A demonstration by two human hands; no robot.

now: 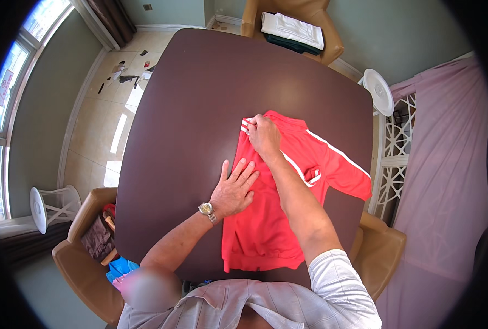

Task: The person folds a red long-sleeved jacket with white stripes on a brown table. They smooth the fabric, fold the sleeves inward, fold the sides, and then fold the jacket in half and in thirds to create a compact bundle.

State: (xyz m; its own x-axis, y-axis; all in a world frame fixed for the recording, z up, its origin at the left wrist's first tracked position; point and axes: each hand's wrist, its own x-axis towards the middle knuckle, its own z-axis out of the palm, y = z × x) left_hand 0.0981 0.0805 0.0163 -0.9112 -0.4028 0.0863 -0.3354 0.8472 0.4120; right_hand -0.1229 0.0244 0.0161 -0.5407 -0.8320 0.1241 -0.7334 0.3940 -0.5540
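Note:
A red jacket (264,230) with white stripes lies on the dark brown table (194,103), its hem towards me. One sleeve (346,172) with a white stripe stretches out to the right; the other is folded across the body, and its striped cuff (314,177) shows near the right side. My left hand (233,191) rests flat along the jacket's left edge, fingers spread, a watch on the wrist. Farther up, my right hand (265,137) pinches the striped cloth at the upper left, near the collar (287,120). My right forearm hides part of the jacket's middle.
Folded white cloths (293,31) lie on a tan armchair (336,41) beyond the table. Clothes fill another armchair (73,246) at the left, and a third armchair (381,246) stands at the right. A white stool (377,92) is by the far right corner. Small items are scattered on the tiled floor (91,135).

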